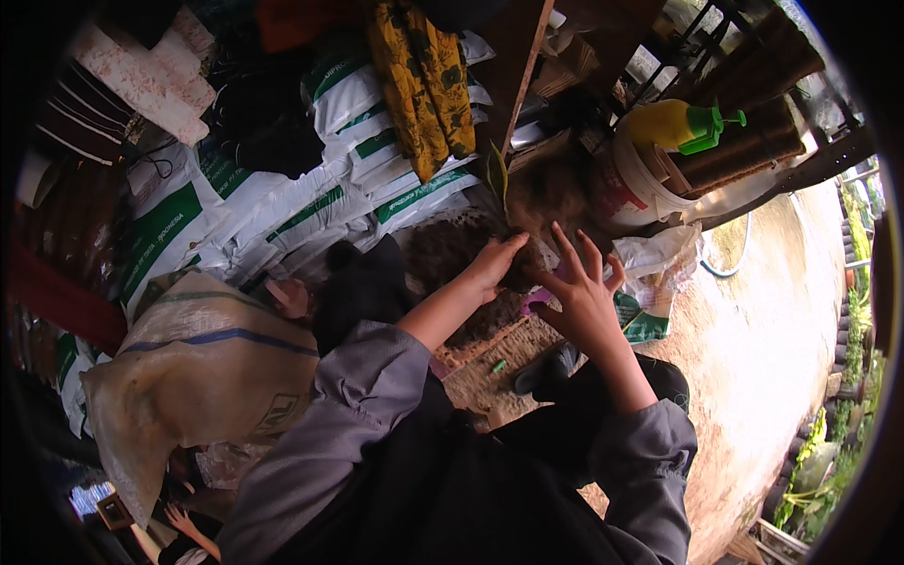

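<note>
Left hand (493,267) below plant (500,179); right hand (586,299), fingers spread; what either grips, unclear

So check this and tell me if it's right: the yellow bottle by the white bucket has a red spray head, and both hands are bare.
The colour is wrong: the head view shows a green spray head on the yellow bottle by the white bucket. The left hand and right hand are indeed bare.

Hands (586,299) over soil (450,247), leaf (497,177) just beyond, stacked sacks (325,200) behind left, bucket (629,181) behind right
</note>
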The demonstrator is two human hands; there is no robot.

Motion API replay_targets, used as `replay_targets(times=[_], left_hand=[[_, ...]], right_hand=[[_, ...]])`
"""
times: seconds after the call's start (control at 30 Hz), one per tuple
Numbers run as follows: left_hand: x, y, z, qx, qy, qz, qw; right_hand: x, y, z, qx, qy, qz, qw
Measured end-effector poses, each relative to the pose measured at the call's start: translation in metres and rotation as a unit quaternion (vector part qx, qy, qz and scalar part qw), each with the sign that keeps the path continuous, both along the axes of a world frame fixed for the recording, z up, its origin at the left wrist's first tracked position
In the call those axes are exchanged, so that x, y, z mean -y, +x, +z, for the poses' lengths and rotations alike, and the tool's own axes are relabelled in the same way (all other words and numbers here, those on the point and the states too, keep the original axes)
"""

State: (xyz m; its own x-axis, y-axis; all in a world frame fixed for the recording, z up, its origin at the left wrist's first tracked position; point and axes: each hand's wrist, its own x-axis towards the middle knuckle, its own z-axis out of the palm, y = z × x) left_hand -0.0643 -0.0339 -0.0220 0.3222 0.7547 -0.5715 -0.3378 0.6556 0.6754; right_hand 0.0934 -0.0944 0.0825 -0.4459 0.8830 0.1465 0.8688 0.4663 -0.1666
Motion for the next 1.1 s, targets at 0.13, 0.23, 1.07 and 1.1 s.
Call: replay_targets(times=[0.13, 0.23, 1.07, 1.1], left_hand=[[0.002, 0.001, -0.004, -0.026, 0.025, -0.015, 0.999], [0.007, -0.001, 0.036, -0.011, 0.001, -0.023, 1.000], [0.010, -0.021, 0.021, 0.082, 0.001, -0.002, 0.997], [0.009, -0.021, 0.020, 0.092, 0.001, 0.002, 0.996]], right_hand=[[-0.004, -0.003, 0.000, -0.045, 0.033, -0.008, 0.998], [-0.001, -0.006, -0.012, -0.022, 0.061, -0.025, 0.998], [-0.018, -0.005, -0.021, -0.058, 0.055, 0.003, 0.997], [-0.018, -0.003, -0.017, -0.031, 0.064, 0.025, 0.997]])
